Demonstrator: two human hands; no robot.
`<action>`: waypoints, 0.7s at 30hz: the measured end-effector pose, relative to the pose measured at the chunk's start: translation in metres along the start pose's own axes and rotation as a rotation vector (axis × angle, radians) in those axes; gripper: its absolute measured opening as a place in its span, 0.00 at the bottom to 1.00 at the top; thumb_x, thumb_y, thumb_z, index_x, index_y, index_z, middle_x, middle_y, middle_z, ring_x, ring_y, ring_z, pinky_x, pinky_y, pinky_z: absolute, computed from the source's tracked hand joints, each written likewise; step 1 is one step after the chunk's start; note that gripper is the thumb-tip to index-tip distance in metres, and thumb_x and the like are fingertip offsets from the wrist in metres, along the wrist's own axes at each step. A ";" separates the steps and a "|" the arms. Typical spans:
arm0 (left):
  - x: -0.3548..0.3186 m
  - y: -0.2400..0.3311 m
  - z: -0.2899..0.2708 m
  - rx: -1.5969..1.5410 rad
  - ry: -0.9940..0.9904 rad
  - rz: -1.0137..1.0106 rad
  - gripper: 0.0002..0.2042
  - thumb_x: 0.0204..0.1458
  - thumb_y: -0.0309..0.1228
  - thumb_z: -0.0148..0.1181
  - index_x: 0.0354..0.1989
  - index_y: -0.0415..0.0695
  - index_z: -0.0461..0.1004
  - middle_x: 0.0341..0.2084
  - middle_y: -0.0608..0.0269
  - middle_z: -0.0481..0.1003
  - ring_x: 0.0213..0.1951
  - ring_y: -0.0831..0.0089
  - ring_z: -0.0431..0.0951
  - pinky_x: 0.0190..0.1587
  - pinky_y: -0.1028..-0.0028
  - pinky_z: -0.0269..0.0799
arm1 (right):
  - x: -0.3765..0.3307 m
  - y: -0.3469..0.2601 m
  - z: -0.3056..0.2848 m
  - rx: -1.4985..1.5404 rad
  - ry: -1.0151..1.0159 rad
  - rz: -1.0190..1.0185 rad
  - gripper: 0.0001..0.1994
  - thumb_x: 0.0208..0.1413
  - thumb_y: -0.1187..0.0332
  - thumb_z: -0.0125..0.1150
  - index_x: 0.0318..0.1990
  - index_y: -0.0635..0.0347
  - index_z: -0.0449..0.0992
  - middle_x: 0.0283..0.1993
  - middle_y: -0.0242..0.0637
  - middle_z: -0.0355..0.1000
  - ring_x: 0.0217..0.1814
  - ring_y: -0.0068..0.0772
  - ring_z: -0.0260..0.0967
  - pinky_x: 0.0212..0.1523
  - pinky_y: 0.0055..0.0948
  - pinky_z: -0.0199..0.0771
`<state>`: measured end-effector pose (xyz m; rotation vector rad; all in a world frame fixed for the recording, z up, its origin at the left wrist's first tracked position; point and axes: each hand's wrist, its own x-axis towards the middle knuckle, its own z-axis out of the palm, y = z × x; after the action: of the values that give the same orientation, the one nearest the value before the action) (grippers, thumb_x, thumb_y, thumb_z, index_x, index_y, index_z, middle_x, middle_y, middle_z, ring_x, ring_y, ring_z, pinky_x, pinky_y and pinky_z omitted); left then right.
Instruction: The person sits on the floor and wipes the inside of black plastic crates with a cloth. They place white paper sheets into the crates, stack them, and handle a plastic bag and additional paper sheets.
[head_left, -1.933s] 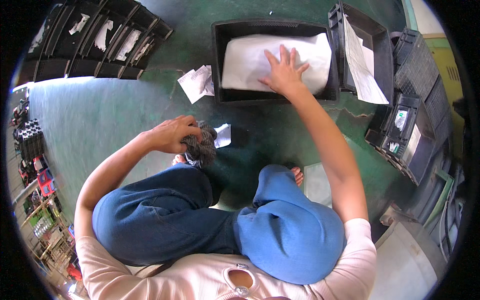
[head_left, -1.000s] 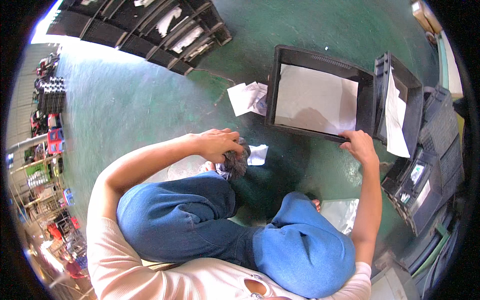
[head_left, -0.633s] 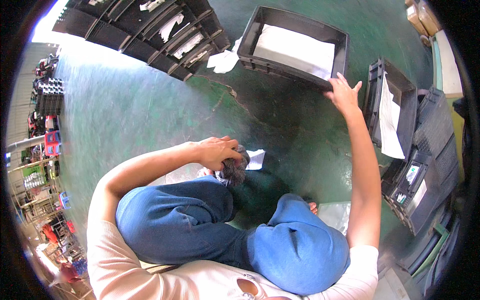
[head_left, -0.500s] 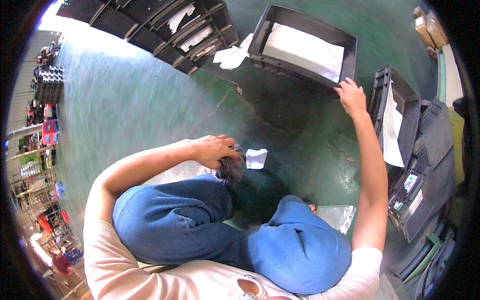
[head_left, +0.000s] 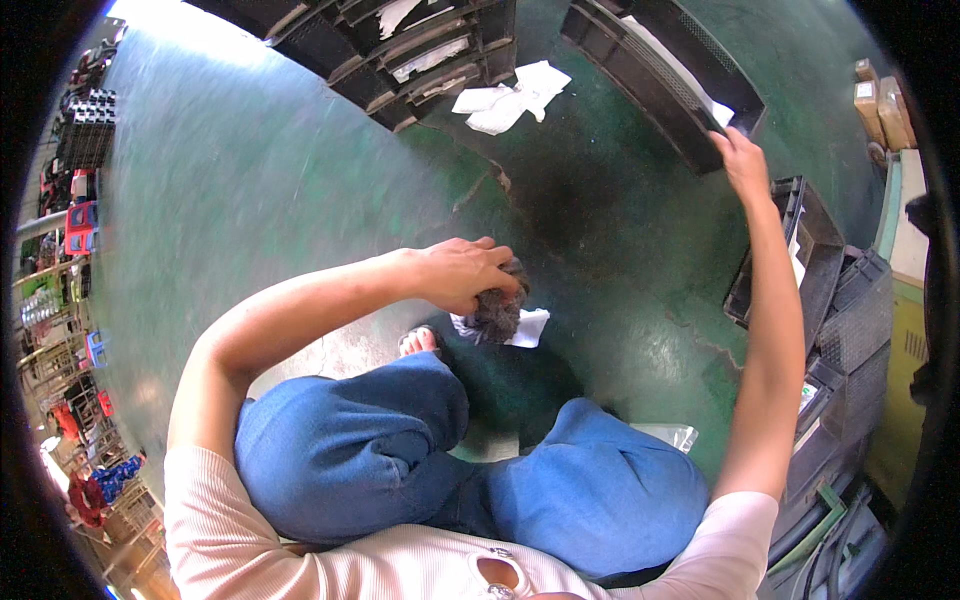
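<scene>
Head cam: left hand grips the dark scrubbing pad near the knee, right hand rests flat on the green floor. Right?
Not quite. The head view shows the left hand gripping the dark scrubbing pad near the knee, but the right hand is not on the green floor; it is stretched out and holds the edge of the black tray with white paper inside.

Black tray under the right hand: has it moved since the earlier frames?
Yes. The black tray has slid away from the knees, up the green floor, toward the stacked trays; right hand on its rim.
</scene>
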<state>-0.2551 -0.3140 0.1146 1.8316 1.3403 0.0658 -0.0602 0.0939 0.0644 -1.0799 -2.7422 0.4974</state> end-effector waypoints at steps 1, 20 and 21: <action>0.004 0.001 -0.003 0.005 0.017 0.013 0.23 0.33 0.25 0.59 0.44 0.51 0.70 0.43 0.54 0.64 0.48 0.53 0.65 0.46 0.58 0.67 | 0.010 -0.013 0.012 -0.008 0.017 -0.087 0.19 0.54 0.50 0.51 0.41 0.58 0.73 0.35 0.53 0.72 0.39 0.56 0.69 0.40 0.46 0.66; -0.006 -0.004 -0.015 -0.097 0.142 0.004 0.20 0.35 0.25 0.57 0.42 0.53 0.72 0.43 0.53 0.66 0.46 0.54 0.67 0.43 0.61 0.69 | 0.047 -0.231 0.167 -0.063 -0.078 -0.425 0.14 0.50 0.63 0.54 0.44 0.55 0.70 0.46 0.40 0.66 0.53 0.42 0.62 0.53 0.40 0.63; -0.006 -0.004 -0.015 -0.113 0.164 0.020 0.20 0.35 0.25 0.57 0.43 0.53 0.73 0.42 0.53 0.66 0.46 0.54 0.67 0.43 0.61 0.69 | 0.044 -0.234 0.178 -0.078 -0.110 -0.404 0.20 0.51 0.58 0.56 0.52 0.47 0.68 0.55 0.43 0.62 0.59 0.48 0.58 0.58 0.47 0.59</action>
<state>-0.2681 -0.3102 0.1240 1.7749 1.4014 0.3020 -0.2867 -0.0807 -0.0165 -0.4967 -2.9863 0.4017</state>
